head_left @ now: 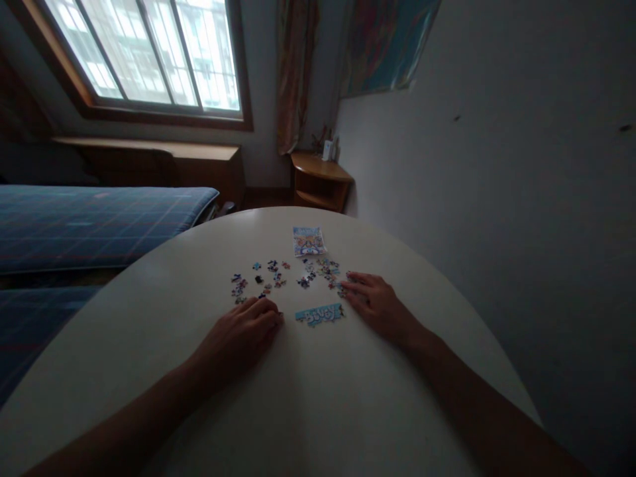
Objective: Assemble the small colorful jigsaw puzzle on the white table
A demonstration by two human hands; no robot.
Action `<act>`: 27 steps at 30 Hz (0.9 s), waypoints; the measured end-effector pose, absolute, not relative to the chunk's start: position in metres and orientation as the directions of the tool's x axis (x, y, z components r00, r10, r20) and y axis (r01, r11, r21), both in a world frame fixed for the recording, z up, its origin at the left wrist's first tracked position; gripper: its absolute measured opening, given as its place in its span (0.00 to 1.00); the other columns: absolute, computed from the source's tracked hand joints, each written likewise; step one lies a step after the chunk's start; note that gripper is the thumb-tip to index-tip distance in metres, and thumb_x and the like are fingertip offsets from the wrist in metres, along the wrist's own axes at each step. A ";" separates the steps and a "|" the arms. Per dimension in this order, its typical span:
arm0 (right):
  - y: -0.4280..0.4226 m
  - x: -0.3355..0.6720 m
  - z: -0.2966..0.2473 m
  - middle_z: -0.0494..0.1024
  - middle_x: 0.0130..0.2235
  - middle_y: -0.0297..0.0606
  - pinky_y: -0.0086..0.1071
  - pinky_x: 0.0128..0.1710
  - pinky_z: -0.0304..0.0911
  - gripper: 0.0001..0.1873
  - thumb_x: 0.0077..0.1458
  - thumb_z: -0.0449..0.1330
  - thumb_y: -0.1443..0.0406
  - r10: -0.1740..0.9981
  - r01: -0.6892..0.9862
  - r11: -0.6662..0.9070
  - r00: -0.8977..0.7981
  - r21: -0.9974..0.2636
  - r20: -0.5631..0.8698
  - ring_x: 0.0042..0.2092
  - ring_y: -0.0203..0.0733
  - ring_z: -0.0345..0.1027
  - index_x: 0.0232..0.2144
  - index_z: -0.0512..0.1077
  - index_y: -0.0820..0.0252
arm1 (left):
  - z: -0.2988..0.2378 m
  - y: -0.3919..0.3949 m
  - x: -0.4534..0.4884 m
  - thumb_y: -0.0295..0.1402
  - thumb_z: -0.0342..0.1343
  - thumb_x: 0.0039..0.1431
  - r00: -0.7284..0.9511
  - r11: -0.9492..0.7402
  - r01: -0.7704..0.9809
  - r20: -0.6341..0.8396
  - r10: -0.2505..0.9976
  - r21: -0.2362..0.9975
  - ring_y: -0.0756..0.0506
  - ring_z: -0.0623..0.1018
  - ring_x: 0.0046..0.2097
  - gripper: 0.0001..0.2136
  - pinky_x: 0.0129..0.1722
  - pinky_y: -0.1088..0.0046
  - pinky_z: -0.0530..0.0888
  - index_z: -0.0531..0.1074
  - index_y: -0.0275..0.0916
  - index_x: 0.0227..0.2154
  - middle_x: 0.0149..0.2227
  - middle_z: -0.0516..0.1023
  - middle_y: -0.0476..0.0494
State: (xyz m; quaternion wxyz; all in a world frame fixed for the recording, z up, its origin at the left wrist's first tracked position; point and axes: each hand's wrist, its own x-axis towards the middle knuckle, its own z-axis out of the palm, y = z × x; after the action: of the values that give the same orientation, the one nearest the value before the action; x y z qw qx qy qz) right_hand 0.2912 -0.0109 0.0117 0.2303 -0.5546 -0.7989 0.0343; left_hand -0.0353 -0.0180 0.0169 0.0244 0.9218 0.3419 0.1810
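Note:
Joined jigsaw pieces form a light-blue strip (320, 314) with white lettering, lying flat between my two hands. My left hand (252, 326) rests on the table left of the strip, its fingers curled together. A small dark spot shows at its fingertips, too small to name. My right hand (376, 306) lies to the right of the strip with fingers stretched out, the tips at the edge of a cluster of loose jigsaw pieces (326, 267). More loose pieces (239, 286) are scattered beyond my left hand. Behind them lies a small printed picture packet (309, 241).
The round white table (318, 411) runs close to a bare wall (477, 218) on the right. Left of it stands a bed with a blue plaid cover (99, 222). A wooden corner shelf (320, 169) is beyond the far edge, near a window (149, 53).

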 end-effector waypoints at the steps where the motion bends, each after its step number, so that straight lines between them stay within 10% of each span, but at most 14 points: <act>1: -0.011 0.289 0.012 0.72 0.59 0.44 0.54 0.59 0.60 0.20 0.66 0.52 0.57 0.903 0.869 0.388 -0.293 -0.307 0.313 0.60 0.52 0.64 0.54 0.74 0.52 | 0.017 -0.018 -0.035 0.28 0.47 0.68 0.701 -0.763 0.624 0.313 0.641 0.167 0.42 0.76 0.44 0.09 0.44 0.62 0.78 0.74 0.37 0.40 0.44 0.77 0.39; 16: -0.016 0.281 0.019 0.63 0.66 0.46 0.58 0.66 0.44 0.24 0.66 0.50 0.59 0.916 0.857 0.401 -0.365 -0.323 0.168 0.67 0.48 0.54 0.62 0.62 0.55 | 0.020 -0.019 -0.033 0.26 0.48 0.66 0.711 -0.778 0.613 0.333 0.619 0.137 0.42 0.77 0.43 0.09 0.41 0.61 0.79 0.73 0.37 0.40 0.44 0.77 0.39; 27: -0.011 0.286 0.010 0.67 0.62 0.55 0.52 0.63 0.55 0.33 0.62 0.53 0.51 0.951 0.891 0.268 -0.183 -0.366 0.251 0.63 0.56 0.61 0.62 0.63 0.65 | 0.018 -0.018 -0.033 0.27 0.47 0.68 0.701 -0.765 0.631 0.326 0.634 0.132 0.42 0.77 0.43 0.09 0.42 0.60 0.79 0.73 0.37 0.39 0.43 0.77 0.40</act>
State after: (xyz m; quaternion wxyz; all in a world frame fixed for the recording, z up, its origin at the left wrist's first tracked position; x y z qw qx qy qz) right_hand 0.2863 -0.0109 0.0097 0.2175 -0.6011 -0.7660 0.0682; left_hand -0.0333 -0.0184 0.0180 0.0050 0.9222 0.3429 0.1786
